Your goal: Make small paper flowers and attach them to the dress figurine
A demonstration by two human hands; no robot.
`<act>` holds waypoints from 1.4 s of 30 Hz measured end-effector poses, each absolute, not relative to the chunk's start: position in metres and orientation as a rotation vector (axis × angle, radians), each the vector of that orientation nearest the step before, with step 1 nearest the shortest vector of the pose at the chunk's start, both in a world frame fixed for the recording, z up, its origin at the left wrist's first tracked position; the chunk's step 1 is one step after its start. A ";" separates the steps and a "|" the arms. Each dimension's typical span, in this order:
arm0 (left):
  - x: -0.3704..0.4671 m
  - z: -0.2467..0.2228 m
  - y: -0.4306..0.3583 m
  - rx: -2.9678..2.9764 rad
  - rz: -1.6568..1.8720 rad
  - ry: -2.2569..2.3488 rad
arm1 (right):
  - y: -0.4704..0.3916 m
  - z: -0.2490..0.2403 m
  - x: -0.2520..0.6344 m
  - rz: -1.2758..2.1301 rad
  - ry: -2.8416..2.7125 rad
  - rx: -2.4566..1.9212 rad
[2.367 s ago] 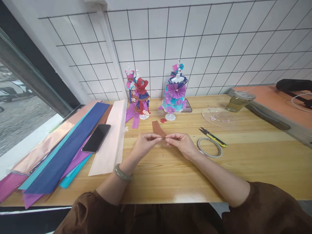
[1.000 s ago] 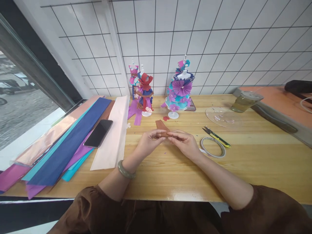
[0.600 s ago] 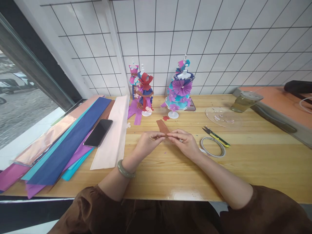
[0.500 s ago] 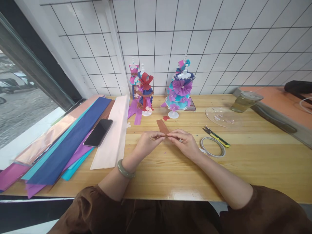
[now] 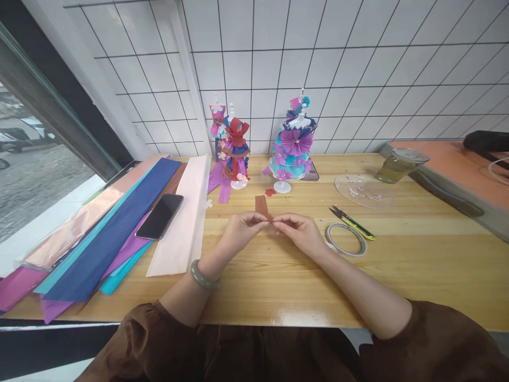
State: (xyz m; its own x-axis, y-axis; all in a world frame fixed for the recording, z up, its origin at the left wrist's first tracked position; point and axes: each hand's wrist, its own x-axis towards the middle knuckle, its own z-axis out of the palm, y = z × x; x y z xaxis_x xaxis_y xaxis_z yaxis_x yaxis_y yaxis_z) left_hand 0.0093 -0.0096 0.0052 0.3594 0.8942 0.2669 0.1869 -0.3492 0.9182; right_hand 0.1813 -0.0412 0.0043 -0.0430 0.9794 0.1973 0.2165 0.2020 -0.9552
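Between my hands is a brown strip of crepe-like paper [image 5: 261, 206], its free end pointing away from me over the table. My left hand [image 5: 243, 232] pinches its near end between thumb and fingertips. Right beside it, my right hand [image 5: 299, 232] pinches the same end, the fingertips of both hands almost touching. The pinched part is mostly hidden by the fingers. Just beyond the strip lies a red paper flower [image 5: 270, 192]. A roll of tape [image 5: 346, 240] and yellow-and-black thread snips [image 5: 352, 223] lie to the right of my right hand.
Small dress stands with paper ruffles and flowers [image 5: 296, 143] [image 5: 237, 140] are at the back. At left, a phone [image 5: 159, 217] rests on coloured paper sheets [image 5: 113, 228] beside pale pink paper [image 5: 181, 228]. At right are a clear dish [image 5: 371, 197] and a lidded cup [image 5: 401, 167].
The strip's free end has swung slightly and now stands more upright in view. Both hands keep their pinch and have barely moved.
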 end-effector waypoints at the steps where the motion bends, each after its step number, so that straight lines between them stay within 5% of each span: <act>1: 0.010 0.004 -0.009 1.708 1.039 0.948 | -0.040 0.003 0.181 1.031 -1.418 -1.200; 10: 0.011 0.006 -0.008 1.451 1.001 0.921 | -0.038 0.005 0.180 1.288 -1.141 -1.172; 42: 0.014 -0.005 -0.005 1.538 1.013 0.793 | -0.042 0.003 0.176 0.899 -1.517 -1.176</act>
State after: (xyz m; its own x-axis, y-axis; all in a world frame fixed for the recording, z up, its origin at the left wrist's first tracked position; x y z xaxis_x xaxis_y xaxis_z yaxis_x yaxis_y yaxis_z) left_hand 0.0136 -0.0052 -0.0047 0.4147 0.8895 0.1918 -0.0271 -0.1986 0.9797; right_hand 0.1763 -0.0423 0.0027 -0.0533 0.9662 0.2523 0.2425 0.2577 -0.9353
